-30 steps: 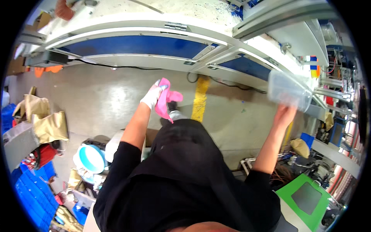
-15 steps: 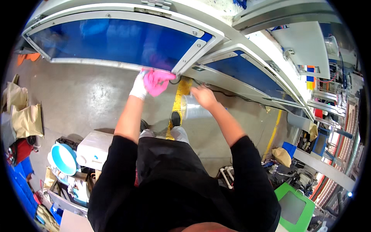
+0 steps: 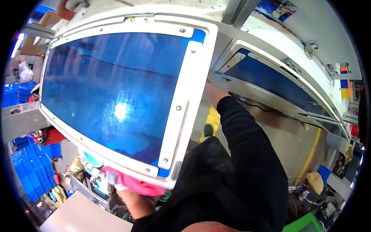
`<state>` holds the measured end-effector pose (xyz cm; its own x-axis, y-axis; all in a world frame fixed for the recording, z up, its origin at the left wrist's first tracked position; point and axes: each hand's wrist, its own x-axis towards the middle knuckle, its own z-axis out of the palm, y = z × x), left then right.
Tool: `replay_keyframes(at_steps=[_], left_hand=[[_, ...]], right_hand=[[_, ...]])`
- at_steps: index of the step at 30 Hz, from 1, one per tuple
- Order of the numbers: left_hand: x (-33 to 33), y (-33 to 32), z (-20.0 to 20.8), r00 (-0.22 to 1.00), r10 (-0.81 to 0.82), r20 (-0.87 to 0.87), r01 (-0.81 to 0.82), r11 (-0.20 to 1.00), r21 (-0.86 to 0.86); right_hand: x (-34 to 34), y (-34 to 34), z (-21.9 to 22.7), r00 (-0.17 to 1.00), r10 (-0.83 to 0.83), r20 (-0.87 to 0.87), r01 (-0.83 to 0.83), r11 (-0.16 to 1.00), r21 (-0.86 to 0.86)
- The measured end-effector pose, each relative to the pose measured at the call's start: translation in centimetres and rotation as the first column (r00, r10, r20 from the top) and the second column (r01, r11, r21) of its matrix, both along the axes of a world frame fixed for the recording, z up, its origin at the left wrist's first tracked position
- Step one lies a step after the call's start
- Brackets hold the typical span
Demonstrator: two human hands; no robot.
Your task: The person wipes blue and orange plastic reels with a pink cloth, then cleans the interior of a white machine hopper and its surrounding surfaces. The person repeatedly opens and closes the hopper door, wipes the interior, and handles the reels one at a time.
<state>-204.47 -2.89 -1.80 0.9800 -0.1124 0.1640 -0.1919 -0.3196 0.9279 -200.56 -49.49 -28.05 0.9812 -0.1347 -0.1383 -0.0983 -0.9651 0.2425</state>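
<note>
In the head view, a white-framed panel with a blue pane (image 3: 112, 85) fills the space from about ten o'clock toward the middle, tilted out from the machine. Between seven and eight o'clock, just by its lower edge, the gloved left hand (image 3: 113, 179) pinches a pink cloth (image 3: 143, 186), bunched and partly hidden by the frame; whether that hand also touches the frame I cannot tell. Near half past one the right hand (image 3: 210, 91) shows only to about the wrist at the panel's right edge; its fingers are out of sight, so I cannot tell how its grip stands. The panel looks stiff and fairly weighty, its pane smooth and slippery, so the frame's lower edge seems the better hold. The cloth should be light and soft, easily gathered anywhere. A smaller blue-windowed panel (image 3: 276, 83) sits toward two o'clock, blue crates (image 3: 31, 166) at eight.
</note>
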Motion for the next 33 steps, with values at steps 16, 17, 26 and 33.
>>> replay_keyframes(at_steps=[16,17,26,33], left_hand=[[19.8,-26.4,29.7,0.499,-0.519,0.694,0.682,0.73,0.056],[21.5,-26.7,30.2,0.526,-0.583,0.62,0.778,0.624,-0.073],[21.3,-33.4,30.0,0.326,-0.617,0.716,0.192,0.785,0.589],[24.5,-30.9,26.7,0.371,-0.612,0.698,0.613,0.726,0.311]], right_hand=[[-13.8,27.9,3.0,0.94,0.342,0.017,-0.297,0.791,0.535],[-15.0,28.5,3.8,0.903,0.356,0.241,-0.43,0.752,0.499],[-9.2,19.3,7.7,0.953,0.147,-0.265,0.162,0.494,0.854],[0.7,7.2,24.1,0.775,-0.504,-0.381,0.101,-0.497,0.862]])
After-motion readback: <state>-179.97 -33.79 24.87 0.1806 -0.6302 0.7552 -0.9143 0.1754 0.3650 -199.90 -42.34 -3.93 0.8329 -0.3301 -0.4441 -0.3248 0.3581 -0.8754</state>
